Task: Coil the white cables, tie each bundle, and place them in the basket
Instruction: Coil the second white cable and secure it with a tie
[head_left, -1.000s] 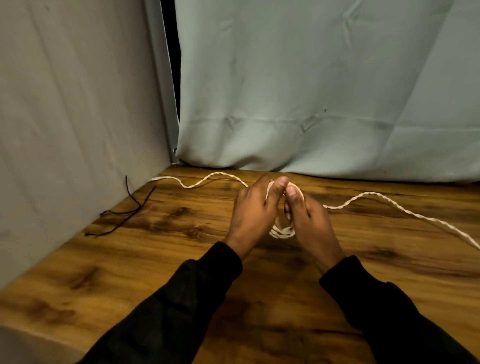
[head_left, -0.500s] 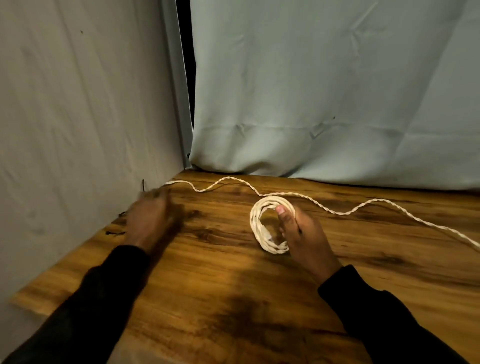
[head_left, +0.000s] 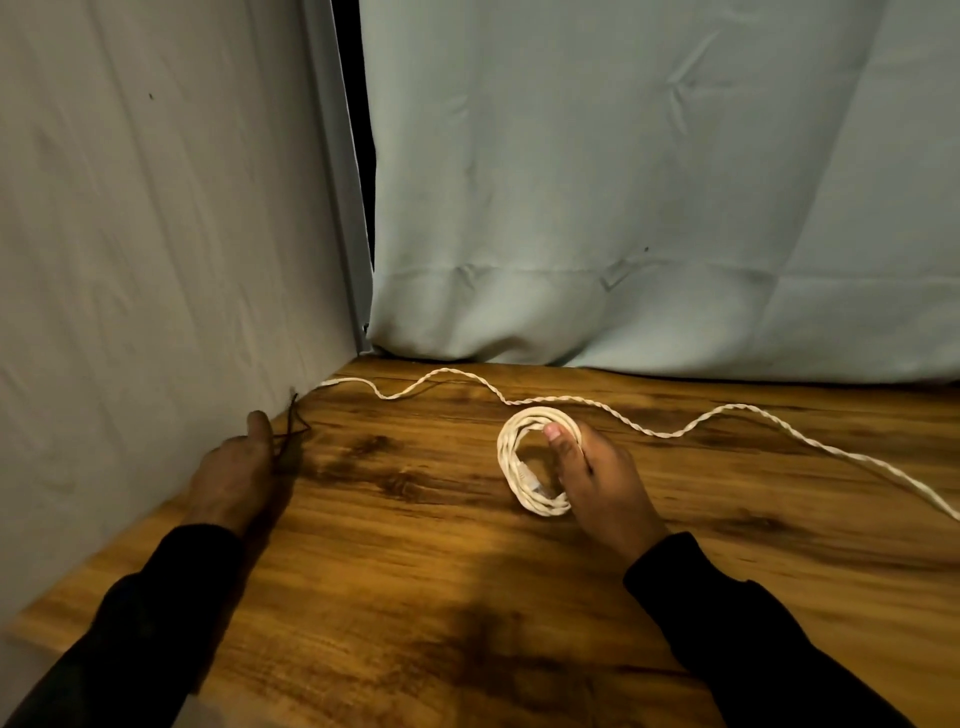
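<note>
Coil pinned, tie reached

Your right hand (head_left: 597, 478) grips the white cable coil (head_left: 530, 462) at centre frame; your left hand (head_left: 234, 473), fingers curled, touches the black tie (head_left: 293, 426) at left.

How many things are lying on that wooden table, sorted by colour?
White: 2, a coiled white cable bundle held by the right hand, and a long loose twisted white cable snaking along the wooden table.
Black: 1, a thin black tie wire beside the left hand; whether it is one strand or several cannot be told.
Total: 3
</note>
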